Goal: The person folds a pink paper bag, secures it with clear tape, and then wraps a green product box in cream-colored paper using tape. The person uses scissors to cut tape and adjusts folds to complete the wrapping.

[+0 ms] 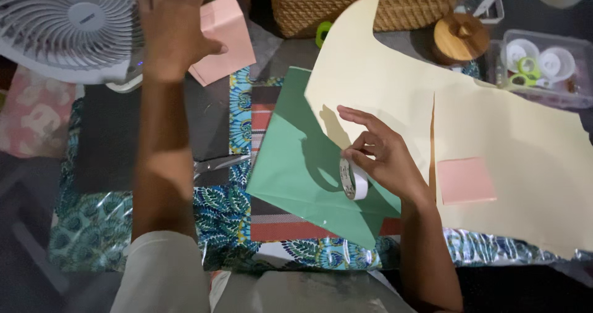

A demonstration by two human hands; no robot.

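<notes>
My right hand grips a white roll of tape upright over a green paper sheet. Just right of it lies a large cream sheet with a curved cut edge, and a small pink square rests on that sheet. My left hand reaches to the far left and rests flat on a pink folded paper beside a white fan. A black sheet lies under my left forearm, with scissors partly hidden by the arm.
A woven basket stands at the back centre. A round wooden lid and a clear plastic box of tape rolls sit at the back right. A patterned peacock cloth covers the surface.
</notes>
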